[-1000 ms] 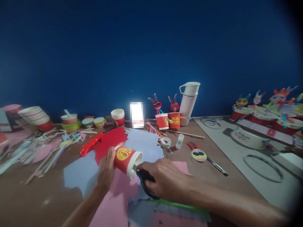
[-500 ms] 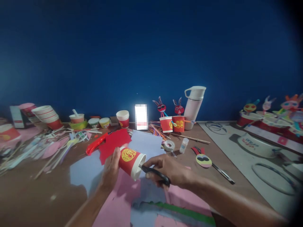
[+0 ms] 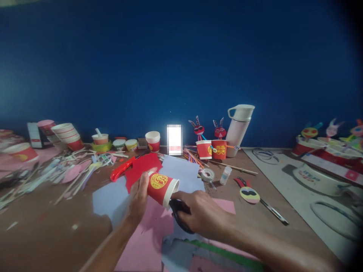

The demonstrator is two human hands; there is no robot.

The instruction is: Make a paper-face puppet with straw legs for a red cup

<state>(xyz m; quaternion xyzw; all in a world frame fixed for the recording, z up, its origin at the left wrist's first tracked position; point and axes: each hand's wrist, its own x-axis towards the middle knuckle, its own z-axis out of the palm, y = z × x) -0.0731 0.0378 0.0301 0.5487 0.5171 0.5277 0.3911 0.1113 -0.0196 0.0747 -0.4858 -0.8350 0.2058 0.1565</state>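
My left hand (image 3: 140,198) is wrapped round the base end of a red paper cup (image 3: 161,186) with a gold round emblem. The cup lies tilted on its side in the air, its white rim toward the right. My right hand (image 3: 198,211) grips black-handled scissors (image 3: 180,216), whose blades meet the rim and are mostly hidden by the cup. Beneath both hands lie pink paper (image 3: 141,241), pale blue paper (image 3: 183,170) and red paper (image 3: 141,166).
Rabbit-faced cup figures (image 3: 219,147) and a white thermos (image 3: 239,128) stand at the back. A tape roll (image 3: 208,175), a small clear bottle (image 3: 225,175) and a craft knife (image 3: 273,211) lie right. Left are stacked cups (image 3: 68,136), loose sticks (image 3: 82,177) and a red-handled tool (image 3: 121,170).
The view has turned slightly left, so everything appears further right. The scissors have shifted lower against the rim, and their handles are turned more steeply. My left hand still holds the cup.
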